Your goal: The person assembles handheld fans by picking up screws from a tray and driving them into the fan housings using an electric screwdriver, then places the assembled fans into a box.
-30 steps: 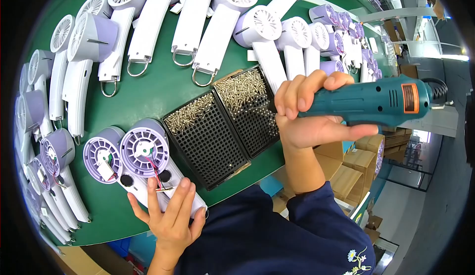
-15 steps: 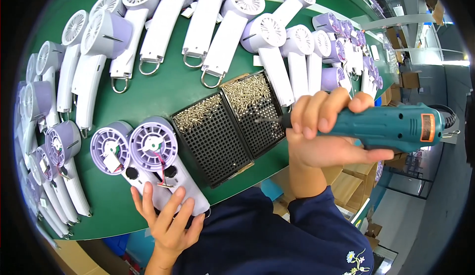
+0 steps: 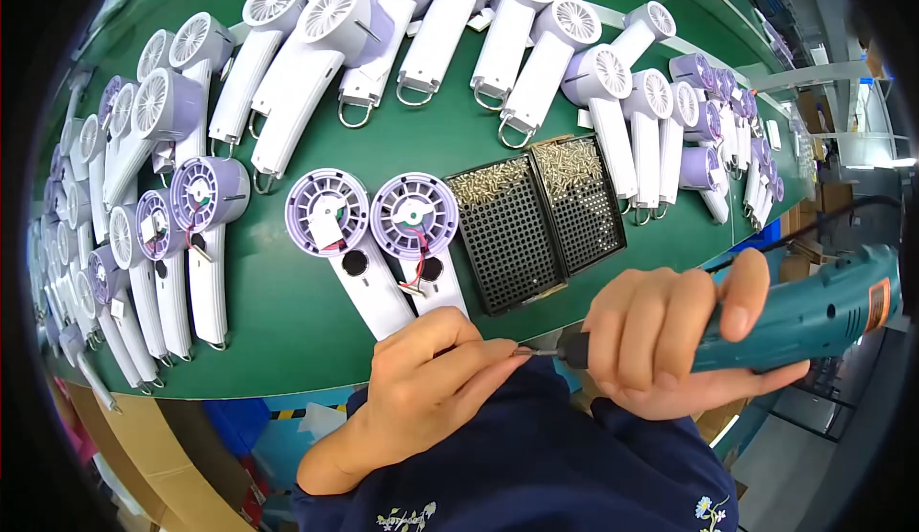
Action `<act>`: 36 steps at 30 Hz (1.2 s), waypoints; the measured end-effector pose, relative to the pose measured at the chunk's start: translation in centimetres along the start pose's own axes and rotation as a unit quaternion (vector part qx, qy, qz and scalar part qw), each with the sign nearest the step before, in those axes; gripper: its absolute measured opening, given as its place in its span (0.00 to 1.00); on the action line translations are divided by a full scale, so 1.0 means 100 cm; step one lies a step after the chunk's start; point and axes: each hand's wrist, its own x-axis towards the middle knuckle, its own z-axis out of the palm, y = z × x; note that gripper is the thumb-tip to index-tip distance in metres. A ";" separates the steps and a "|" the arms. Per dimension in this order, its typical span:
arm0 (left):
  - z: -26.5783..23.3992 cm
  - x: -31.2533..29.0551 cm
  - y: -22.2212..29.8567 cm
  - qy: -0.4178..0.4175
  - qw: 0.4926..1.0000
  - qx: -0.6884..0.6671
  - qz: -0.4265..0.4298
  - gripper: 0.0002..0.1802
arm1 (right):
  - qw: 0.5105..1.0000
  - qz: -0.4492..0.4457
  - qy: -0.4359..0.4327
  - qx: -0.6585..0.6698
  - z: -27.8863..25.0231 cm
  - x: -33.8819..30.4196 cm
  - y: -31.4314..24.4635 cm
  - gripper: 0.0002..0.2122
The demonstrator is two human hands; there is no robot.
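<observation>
My right hand (image 3: 670, 336) is wrapped round a teal electric screwdriver (image 3: 823, 307), which lies nearly level with its bit (image 3: 546, 351) pointing left. The thumb and fingertips of my left hand (image 3: 431, 384) pinch together at the tip of that bit; whether a screw is between them is hidden. Beyond my left hand lie two handheld fans with opened purple heads, a left one (image 3: 373, 293) and a right one (image 3: 446, 288). Red wires and small connectors show on them. To their right, two black perforated trays, one nearer (image 3: 507, 269) and one farther (image 3: 598, 235), hold small screws (image 3: 574, 168).
Assembled white-and-purple fans (image 3: 440, 39) stretch in an arc across the back of the green table (image 3: 278, 283). Several more opened fans (image 3: 206, 274) lie at the left, others (image 3: 704, 168) at the right. A black cord (image 3: 814, 231) runs behind the screwdriver. Cardboard (image 3: 163, 455) stands below the table's left edge.
My left hand has left the opened fans and moved right to the bit's tip. My right hand has brought the screwdriver lower and nearer me. The whole view has shifted.
</observation>
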 end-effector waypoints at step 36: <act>-0.019 -0.048 -0.029 0.023 0.962 0.271 0.003 0.17 | 0.969 -0.068 -0.200 -0.125 0.009 0.055 0.081 0.36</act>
